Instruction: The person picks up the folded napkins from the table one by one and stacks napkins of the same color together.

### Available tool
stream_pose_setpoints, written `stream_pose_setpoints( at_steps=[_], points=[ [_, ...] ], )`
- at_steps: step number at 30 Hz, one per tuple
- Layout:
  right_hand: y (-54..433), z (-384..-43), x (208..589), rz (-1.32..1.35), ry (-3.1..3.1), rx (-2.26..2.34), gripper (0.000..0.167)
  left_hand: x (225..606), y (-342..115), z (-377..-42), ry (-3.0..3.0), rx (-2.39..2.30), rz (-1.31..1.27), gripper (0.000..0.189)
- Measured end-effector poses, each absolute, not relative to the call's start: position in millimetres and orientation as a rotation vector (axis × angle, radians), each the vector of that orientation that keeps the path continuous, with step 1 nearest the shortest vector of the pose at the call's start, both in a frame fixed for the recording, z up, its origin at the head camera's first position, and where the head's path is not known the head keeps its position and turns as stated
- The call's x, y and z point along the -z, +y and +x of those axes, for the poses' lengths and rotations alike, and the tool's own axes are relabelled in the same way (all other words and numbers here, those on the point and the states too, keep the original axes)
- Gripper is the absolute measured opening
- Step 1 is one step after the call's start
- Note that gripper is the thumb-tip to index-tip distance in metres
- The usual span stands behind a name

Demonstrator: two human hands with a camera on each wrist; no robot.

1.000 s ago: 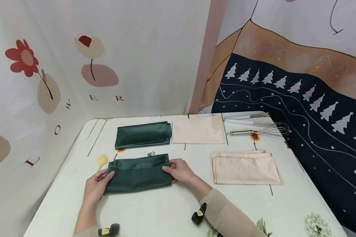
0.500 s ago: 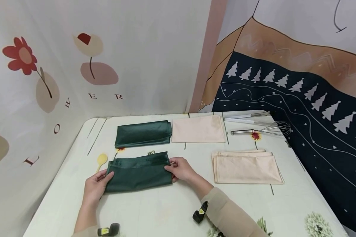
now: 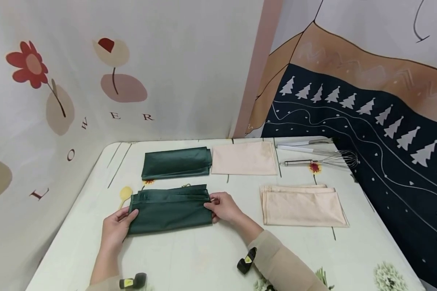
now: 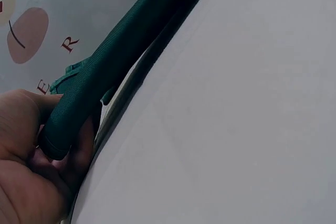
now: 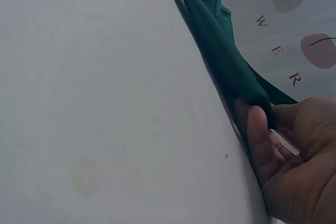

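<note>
A folded dark green cloth [image 3: 171, 212] lies near the front of the table, its layers showing along the far edge. My left hand [image 3: 114, 228] pinches its left end, thumb on top and fingers beneath. At the opposite end my right hand [image 3: 223, 208] grips the cloth the same way. In the left wrist view the rounded fold of the green cloth [image 4: 100, 77] sits between thumb and fingers of the left hand [image 4: 31, 156]. The right wrist view has the right hand [image 5: 283, 156] around the other end of the green cloth [image 5: 226, 56], close to the tabletop.
Behind lie another folded green cloth [image 3: 176, 163] and a pale pink one [image 3: 244, 158]. A folded beige cloth [image 3: 304, 205] is to the right. A whisk [image 3: 320, 161] and white-handled utensils [image 3: 295, 148] rest at the back right. A yellow spoon [image 3: 125, 193] lies by my left hand.
Both hands keep their hold on the green cloth. Its far edge has shifted slightly away from me, covering more of the table behind it.
</note>
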State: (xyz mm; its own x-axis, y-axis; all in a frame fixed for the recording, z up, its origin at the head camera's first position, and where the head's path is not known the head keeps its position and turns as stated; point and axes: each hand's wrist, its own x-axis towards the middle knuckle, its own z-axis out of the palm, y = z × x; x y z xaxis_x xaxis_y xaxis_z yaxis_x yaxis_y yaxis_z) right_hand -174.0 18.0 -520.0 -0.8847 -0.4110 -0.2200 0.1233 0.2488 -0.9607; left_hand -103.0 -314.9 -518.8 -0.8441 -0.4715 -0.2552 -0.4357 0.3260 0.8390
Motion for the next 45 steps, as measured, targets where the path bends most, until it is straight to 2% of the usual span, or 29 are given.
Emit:
stream_pose_setpoints(
  at_steps=[6, 11, 23, 39, 45],
  points=[
    [21.5, -173.8, 520.4, -0.269, 2.109, 1.701, 0.004, 517.1, -311.6, -105.8, -2.495, 1.622, 0.865, 0.052],
    [24.1, -178.4, 520.5, -0.287, 2.148, 1.708, 0.011, 512.2, -307.0, -110.8, -2.497, 1.620, 0.847, 0.050],
    [27.3, -193.4, 514.6, -0.346, 2.223, 1.733, 0.009, 502.4, -301.1, -130.9, -2.460, 1.608, 0.825, 0.049],
    [27.3, -223.6, 506.7, -0.336, 2.332, 1.711, 0.016, 486.6, -293.9, -169.2, -2.433, 1.616, 0.820, 0.042],
    [25.8, -232.6, 500.9, -0.359, 2.354, 1.715, 0.013, 481.3, -293.8, -176.5, -2.422, 1.626, 0.817, 0.042]
  ],
)
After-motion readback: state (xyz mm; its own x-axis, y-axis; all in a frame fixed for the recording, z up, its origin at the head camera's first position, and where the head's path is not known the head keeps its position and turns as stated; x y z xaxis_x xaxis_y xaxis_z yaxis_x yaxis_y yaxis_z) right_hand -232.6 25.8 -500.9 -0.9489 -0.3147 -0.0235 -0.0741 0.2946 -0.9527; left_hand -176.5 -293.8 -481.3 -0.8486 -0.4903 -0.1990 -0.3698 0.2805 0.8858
